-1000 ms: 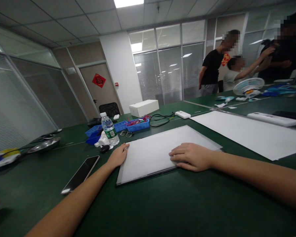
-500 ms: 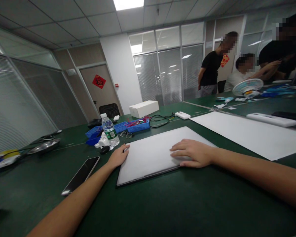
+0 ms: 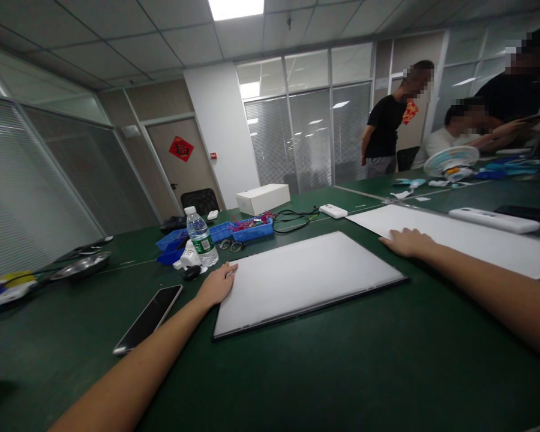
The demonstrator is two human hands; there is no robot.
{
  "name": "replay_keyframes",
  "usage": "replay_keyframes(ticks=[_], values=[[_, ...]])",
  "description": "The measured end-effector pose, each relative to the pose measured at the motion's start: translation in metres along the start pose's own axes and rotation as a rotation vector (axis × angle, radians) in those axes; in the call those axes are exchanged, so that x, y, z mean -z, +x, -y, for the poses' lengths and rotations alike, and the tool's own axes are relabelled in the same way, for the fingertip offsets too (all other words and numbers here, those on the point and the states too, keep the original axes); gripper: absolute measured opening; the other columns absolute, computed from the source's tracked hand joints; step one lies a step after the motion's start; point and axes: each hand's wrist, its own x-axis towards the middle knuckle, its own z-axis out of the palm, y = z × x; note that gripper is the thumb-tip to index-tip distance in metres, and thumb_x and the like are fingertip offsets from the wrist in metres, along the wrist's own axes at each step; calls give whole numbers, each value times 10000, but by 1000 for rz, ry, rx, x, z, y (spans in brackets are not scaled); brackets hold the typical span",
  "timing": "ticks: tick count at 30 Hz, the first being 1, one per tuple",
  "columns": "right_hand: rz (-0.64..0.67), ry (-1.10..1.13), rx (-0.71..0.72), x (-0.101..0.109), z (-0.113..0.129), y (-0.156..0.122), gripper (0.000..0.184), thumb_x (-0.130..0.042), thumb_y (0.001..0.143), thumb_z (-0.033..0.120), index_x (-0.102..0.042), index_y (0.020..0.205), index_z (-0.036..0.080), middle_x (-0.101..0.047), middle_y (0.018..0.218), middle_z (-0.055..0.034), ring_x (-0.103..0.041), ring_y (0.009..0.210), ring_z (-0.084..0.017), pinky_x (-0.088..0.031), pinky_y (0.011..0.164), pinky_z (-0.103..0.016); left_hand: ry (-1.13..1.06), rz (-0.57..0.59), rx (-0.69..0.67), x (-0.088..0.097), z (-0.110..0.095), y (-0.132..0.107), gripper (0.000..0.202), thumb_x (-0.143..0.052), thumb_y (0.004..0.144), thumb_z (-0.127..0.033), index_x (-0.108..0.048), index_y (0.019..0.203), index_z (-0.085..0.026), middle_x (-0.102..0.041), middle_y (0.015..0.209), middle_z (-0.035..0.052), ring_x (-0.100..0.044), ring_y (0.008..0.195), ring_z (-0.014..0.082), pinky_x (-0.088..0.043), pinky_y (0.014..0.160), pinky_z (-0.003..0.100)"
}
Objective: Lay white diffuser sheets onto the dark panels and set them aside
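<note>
Green fills the biggest thing before you, the tabletop point(image 3: 324, 366), which runs out wide to both sides. Next in size is the big white sheet point(image 3: 486, 237), lying flat toward the right side of the tabletop, partly under your right arm. Smaller is the white panel point(image 3: 306, 282) with a thin dark rim, flat in the middle of the tabletop, right in front of you and apart from the sheet. Close to the far edge sits a long white box point(image 3: 263, 200). A long white bar point(image 3: 495, 220) lies just past the sheet, on the right. Left of the middle, a blue tray point(image 3: 257, 232) is full of tangled red wires, and a clear bottle point(image 3: 201, 240) stands upright near it.

Your left hand point(image 3: 216, 285) rests loose on the panel's left edge, thumb and fingers apart, not squeezing. Your right hand point(image 3: 407, 242) lies across the sheet's long edge that faces the panel, fingers a bit bent; you cannot tell if it pinches the sheet. A phone point(image 3: 148, 318) lies beside your left arm. Smallest are the glasses point(image 3: 231, 245), in front of the tray, and a round black thing point(image 3: 191, 273) by the bottle.
</note>
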Motion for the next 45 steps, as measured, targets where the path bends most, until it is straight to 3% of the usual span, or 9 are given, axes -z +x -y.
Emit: replay_keyframes(ticks=[5, 11, 17, 45], values=[[109, -12, 25, -7, 4, 6, 601, -316, 1005, 557, -632, 1292, 134, -615, 1266, -231, -625, 1099, -336, -495, 909, -519, 35, -18, -5, 1, -6, -3, 549, -420, 953, -342, -594, 1443, -167, -482, 1570, 96, -461, 1452, 267, -333, 1210, 363], [131, -68, 50, 0, 16, 0, 463, -554, 982, 504, -596, 1285, 156, -617, 1250, -109, -615, 1099, -215, -527, 960, -455, 45, -26, -8, 2, -9, -5, 538, -430, 960, -341, -598, 1436, -154, -500, 1557, 114, -472, 1445, 265, -335, 1209, 356], [133, -104, 82, 6, 24, -5, 417, -600, 972, 427, -596, 1286, 152, -610, 1263, -107, -615, 1108, -213, -542, 952, -444, 57, -13, -18, 2, -10, -5, 541, -403, 970, -330, -585, 1445, -144, -488, 1561, 144, -455, 1457, 271, -343, 1204, 384], [118, -147, 145, 15, 32, -15, 389, -591, 977, 428, -612, 1245, 147, -628, 1217, -98, -624, 1077, -203, -545, 939, -435, 74, -18, -28, 3, -9, -5, 558, -393, 957, -350, -592, 1440, -155, -534, 1533, 114, -476, 1444, 258, -353, 1199, 371]])
